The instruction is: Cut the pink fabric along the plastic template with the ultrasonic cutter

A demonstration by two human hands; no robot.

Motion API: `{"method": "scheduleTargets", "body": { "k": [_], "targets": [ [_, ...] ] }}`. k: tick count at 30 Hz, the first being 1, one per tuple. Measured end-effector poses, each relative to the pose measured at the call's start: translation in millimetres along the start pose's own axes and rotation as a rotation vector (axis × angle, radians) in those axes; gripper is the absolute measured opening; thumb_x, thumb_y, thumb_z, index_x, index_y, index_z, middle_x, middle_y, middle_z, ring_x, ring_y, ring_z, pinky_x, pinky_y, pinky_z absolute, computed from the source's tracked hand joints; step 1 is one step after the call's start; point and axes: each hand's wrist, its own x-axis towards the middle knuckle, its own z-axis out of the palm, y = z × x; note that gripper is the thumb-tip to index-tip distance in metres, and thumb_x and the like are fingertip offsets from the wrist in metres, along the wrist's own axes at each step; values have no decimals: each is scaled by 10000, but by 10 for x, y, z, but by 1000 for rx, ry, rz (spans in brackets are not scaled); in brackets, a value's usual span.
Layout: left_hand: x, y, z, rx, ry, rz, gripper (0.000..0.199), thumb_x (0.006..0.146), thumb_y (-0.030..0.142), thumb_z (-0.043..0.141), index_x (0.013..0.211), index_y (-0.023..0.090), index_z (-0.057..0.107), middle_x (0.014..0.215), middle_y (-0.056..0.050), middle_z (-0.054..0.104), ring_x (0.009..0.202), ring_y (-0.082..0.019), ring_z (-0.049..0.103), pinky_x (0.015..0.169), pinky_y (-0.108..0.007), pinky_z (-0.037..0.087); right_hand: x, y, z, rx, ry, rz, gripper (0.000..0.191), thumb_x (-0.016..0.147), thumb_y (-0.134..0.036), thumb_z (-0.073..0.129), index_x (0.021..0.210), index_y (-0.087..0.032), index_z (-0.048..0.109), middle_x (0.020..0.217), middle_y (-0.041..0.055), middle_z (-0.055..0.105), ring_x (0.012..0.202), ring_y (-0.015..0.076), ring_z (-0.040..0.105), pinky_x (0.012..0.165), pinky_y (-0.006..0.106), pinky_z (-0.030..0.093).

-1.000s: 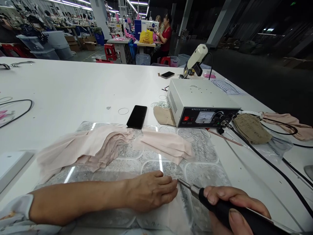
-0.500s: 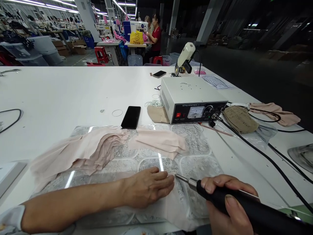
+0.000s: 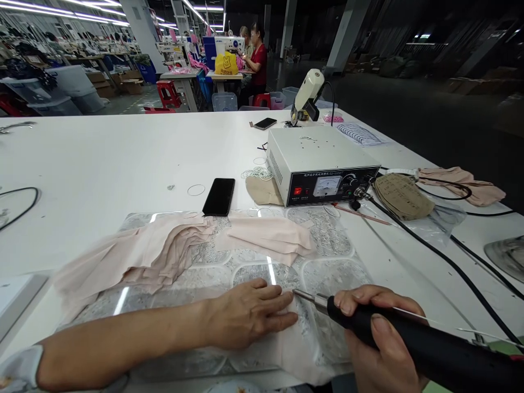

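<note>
My left hand (image 3: 251,314) lies palm down on a thin pale pink piece of fabric (image 3: 301,355), its fingers stretched toward the right and slightly spread. In my right hand (image 3: 385,338) is a black ultrasonic handpiece (image 3: 434,349) with a slim metal tip. That tip points left and comes right up beside my left fingertips; whether it touches the fabric is hard to tell. Under the fabric lies a clear sheet over a grey patterned mat (image 3: 327,284). Beyond my left hand rest a stack of pink fabric pieces (image 3: 139,254) and a smaller folded pile (image 3: 270,234).
A white control box (image 3: 323,158) stands at the back right, and a black cable (image 3: 442,251) runs from it along the right side. A phone (image 3: 219,196) lies behind the mat. Brown card templates (image 3: 403,196) and a glass (image 3: 507,256) are at the right.
My left fingers have spread a little, with the index and neighbouring fingers reaching slightly further right. The handpiece has shifted slightly, its tip staying by my fingertips.
</note>
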Motion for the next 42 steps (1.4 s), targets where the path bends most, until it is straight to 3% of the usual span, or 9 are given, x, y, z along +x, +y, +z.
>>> {"method": "scheduleTargets", "body": {
  "k": [14,27,33,42],
  "targets": [
    [-14,2,21,-11,22,-1,358,947,158,478,1300,140,534,1371,-133,529,1029,-214,555,828,-319,427,-38,-61,-72,19,10,38,76,796,-198,603,854,-207,555,745,-13,557,566,126,554,553,348,549],
    [-18,2,33,9,8,4,369,947,179,493,1313,138,518,1391,-138,522,1074,-224,546,841,-318,427,-84,-137,-68,50,-68,28,48,833,-201,607,861,-200,567,738,-13,562,578,117,562,551,309,560],
    [-28,-6,33,-5,39,8,355,943,179,487,1290,128,534,1377,-153,536,1070,-237,562,836,-334,426,-85,-104,-75,-45,-96,17,57,850,-186,584,864,-211,535,756,-10,569,608,125,569,592,321,557],
    [-44,-3,59,7,48,9,362,956,162,453,1311,137,520,1397,-156,517,1084,-239,563,839,-335,417,-149,-185,-98,40,-66,80,70,839,-225,614,876,-218,555,743,-12,540,592,122,552,576,331,562]
  ]
}}
